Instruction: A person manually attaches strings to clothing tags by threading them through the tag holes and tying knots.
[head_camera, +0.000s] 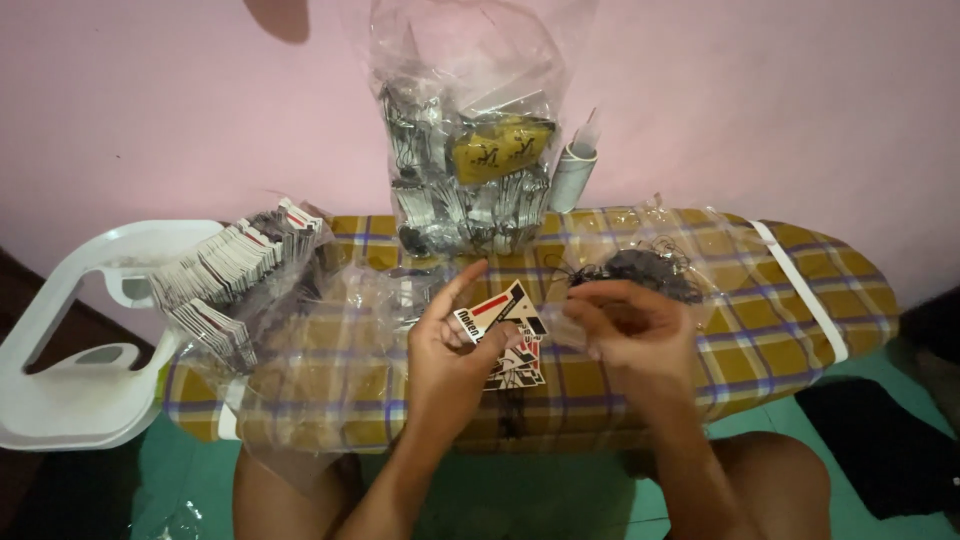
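Note:
My left hand (452, 345) holds a small printed card tag (503, 309), white, black and red, tilted above the plaid board. My right hand (625, 330) pinches a thin black string (572, 276) right beside the tag's upper corner. Behind the right hand lies a tangle of black strings (645, 268) in clear plastic. Under the hands, more tags (520, 368) lie on the board.
A yellow plaid padded board (780, 300) spans the view. A tall clear bag of tags (467, 150) stands against the pink wall. Fanned stacks of tags (235, 270) in clear plastic lie at left, beside a white plastic chair (70, 380). My knees are below.

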